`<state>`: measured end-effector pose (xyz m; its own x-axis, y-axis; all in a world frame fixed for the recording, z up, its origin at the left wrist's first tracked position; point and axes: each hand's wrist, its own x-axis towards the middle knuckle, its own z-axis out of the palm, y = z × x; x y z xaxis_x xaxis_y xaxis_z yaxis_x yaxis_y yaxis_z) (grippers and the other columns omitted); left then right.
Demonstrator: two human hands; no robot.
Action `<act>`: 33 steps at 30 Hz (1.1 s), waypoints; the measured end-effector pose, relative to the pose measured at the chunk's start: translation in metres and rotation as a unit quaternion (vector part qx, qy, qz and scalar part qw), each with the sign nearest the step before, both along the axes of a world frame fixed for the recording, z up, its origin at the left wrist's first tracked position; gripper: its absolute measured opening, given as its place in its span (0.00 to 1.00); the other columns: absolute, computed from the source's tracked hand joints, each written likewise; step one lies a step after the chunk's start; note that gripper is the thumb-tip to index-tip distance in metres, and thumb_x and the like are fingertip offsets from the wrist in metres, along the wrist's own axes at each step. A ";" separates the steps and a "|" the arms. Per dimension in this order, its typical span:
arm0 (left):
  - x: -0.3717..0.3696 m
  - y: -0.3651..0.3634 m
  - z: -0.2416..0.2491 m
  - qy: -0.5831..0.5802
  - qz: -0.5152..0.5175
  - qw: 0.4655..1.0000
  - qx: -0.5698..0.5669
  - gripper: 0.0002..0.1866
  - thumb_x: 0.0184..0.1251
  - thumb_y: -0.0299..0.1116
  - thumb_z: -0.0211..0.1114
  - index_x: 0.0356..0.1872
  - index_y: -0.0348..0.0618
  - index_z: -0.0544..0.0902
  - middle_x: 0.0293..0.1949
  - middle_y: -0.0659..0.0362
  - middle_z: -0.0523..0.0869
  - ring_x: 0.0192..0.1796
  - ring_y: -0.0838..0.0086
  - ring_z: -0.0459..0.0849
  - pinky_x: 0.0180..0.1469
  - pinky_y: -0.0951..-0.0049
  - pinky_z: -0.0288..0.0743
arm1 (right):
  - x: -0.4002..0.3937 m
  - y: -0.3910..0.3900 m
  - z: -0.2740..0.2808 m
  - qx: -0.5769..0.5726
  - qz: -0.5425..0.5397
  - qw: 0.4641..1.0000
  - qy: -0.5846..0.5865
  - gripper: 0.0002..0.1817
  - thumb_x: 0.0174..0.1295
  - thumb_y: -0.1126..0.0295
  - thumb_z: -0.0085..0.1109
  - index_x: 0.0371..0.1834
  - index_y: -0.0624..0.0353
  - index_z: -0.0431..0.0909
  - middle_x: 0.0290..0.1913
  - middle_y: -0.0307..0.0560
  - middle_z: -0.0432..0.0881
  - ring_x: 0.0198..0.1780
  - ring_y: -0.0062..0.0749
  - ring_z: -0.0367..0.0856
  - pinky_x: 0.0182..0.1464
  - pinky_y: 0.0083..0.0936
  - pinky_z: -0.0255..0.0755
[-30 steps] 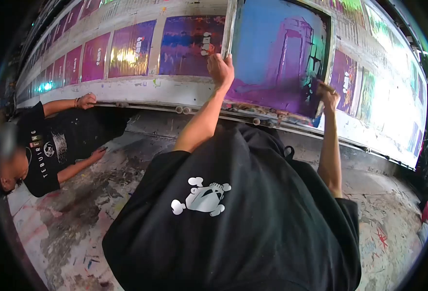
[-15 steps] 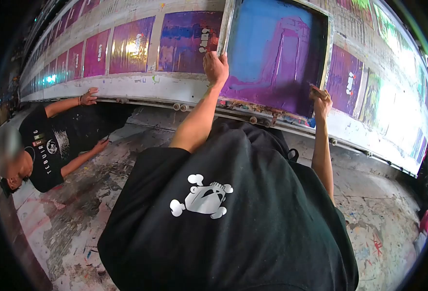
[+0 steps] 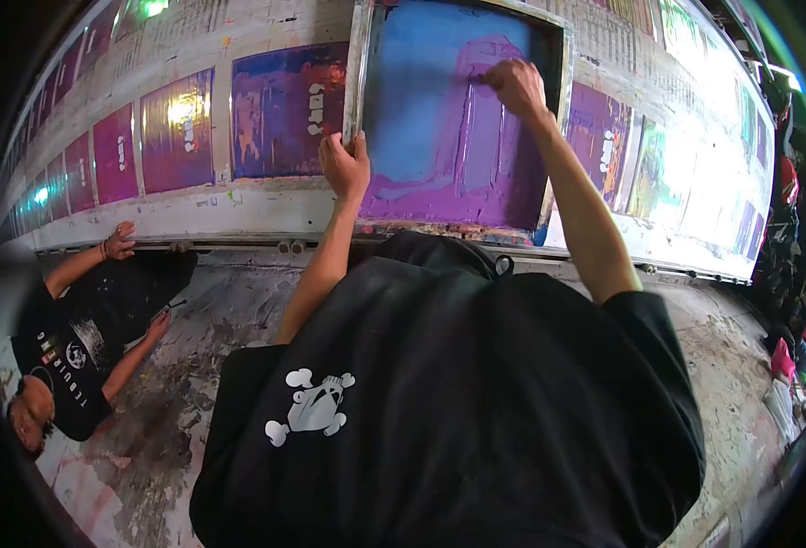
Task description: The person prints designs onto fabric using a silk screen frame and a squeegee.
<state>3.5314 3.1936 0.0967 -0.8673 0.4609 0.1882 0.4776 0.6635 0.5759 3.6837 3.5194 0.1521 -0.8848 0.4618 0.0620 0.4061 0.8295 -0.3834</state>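
Observation:
A screen-printing frame (image 3: 354,87) lies on the long table, its blue mesh (image 3: 412,64) partly coated with wet purple ink (image 3: 421,194). My left hand (image 3: 345,169) grips the left side of this frame near its lower corner, with thumb and fingers around the rail. Over the upper part of the mesh is my right hand (image 3: 520,89), its fingers closed. A small dark tip shows at those fingers, above the top of a purple ink ridge; what they hold is mostly hidden.
Purple printed panels (image 3: 176,128) run along the long table (image 3: 275,215) on both sides of the frame. At the left, another person (image 3: 92,338) in a black T-shirt rests one hand near the table edge. The floor (image 3: 161,438) is paint-stained.
My right hand has moved from the frame's lower right corner up and left over the mesh. My left hand stays on the frame's left side. The whole view has shifted, moving the frame left.

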 end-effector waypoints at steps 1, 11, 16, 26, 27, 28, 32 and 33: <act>0.000 -0.003 -0.001 -0.007 -0.004 1.000 -0.013 0.22 0.67 0.49 0.67 0.45 0.38 0.75 0.40 0.48 0.79 0.46 0.50 0.77 0.49 0.51 0.71 | -0.001 -0.007 0.000 -0.011 -0.033 0.999 -0.012 0.07 0.61 0.68 0.60 0.30 0.48 0.88 0.38 0.43 0.87 0.40 0.43 0.85 0.46 0.43 0.76; 0.006 -0.002 0.004 0.082 0.011 0.996 -0.026 0.24 0.63 0.52 0.70 0.46 0.42 0.77 0.40 0.49 0.78 0.47 0.50 0.78 0.48 0.49 0.71 | 0.149 -0.183 0.000 -0.021 -0.120 0.992 0.023 0.03 0.55 0.66 0.69 0.28 0.51 0.87 0.34 0.44 0.83 0.47 0.43 0.81 0.53 0.41 0.71; 0.002 -0.003 -0.019 -0.023 0.018 0.999 -0.044 0.24 0.64 0.52 0.69 0.43 0.38 0.78 0.41 0.45 0.80 0.48 0.48 0.79 0.50 0.50 0.72 | 0.183 -0.131 -0.008 -0.237 -0.396 0.879 0.119 0.10 0.49 0.65 0.75 0.35 0.51 0.91 0.34 0.45 0.88 0.48 0.34 0.83 0.55 0.36 0.74; 0.164 0.133 0.027 -0.052 0.028 0.998 -0.038 0.20 0.67 0.46 0.67 0.41 0.35 0.79 0.42 0.42 0.81 0.52 0.46 0.78 0.54 0.49 0.71 | 0.344 0.063 -0.023 -0.279 -0.422 0.855 0.116 0.15 0.49 0.54 0.72 0.40 0.42 0.92 0.30 0.43 0.90 0.34 0.29 0.88 0.40 0.28 0.81; 0.192 0.157 0.009 -0.019 0.034 0.999 -0.011 0.21 0.67 0.46 0.67 0.41 0.34 0.78 0.45 0.42 0.80 0.53 0.46 0.77 0.54 0.49 0.71 | 0.379 0.104 -0.021 -0.247 -0.437 0.862 0.073 0.14 0.50 0.57 0.72 0.40 0.45 0.92 0.30 0.44 0.90 0.34 0.27 0.88 0.40 0.27 0.80; 0.222 0.176 0.019 -0.060 0.024 0.997 -0.033 0.21 0.68 0.46 0.66 0.41 0.34 0.77 0.45 0.43 0.79 0.53 0.47 0.76 0.55 0.49 0.70 | 0.410 0.128 -0.022 -0.215 -0.455 0.864 0.027 0.13 0.51 0.60 0.71 0.40 0.49 0.92 0.30 0.44 0.90 0.34 0.26 0.88 0.39 0.25 0.80; 0.280 0.207 0.000 0.016 0.002 1.000 -0.010 0.21 0.69 0.46 0.65 0.39 0.33 0.74 0.41 0.43 0.78 0.51 0.47 0.75 0.56 0.49 0.68 | 0.490 0.131 -0.016 -0.328 -0.405 0.847 0.106 0.12 0.52 0.71 0.70 0.41 0.52 0.92 0.33 0.40 0.91 0.33 0.20 0.87 0.38 0.22 0.80; 0.289 0.203 0.005 0.018 -0.001 1.000 -0.015 0.21 0.69 0.46 0.65 0.39 0.34 0.74 0.41 0.44 0.78 0.51 0.47 0.76 0.55 0.49 0.68 | 0.503 0.126 -0.029 -0.343 -0.413 0.835 0.124 0.12 0.51 0.71 0.72 0.41 0.53 0.92 0.32 0.39 0.91 0.33 0.20 0.86 0.39 0.21 0.80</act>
<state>3.8206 3.3968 0.1021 -0.8595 0.4681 0.2054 0.4988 0.6800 0.5375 4.1870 3.6450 0.1234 -0.2471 0.9100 -0.3329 0.5686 -0.1420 -0.8103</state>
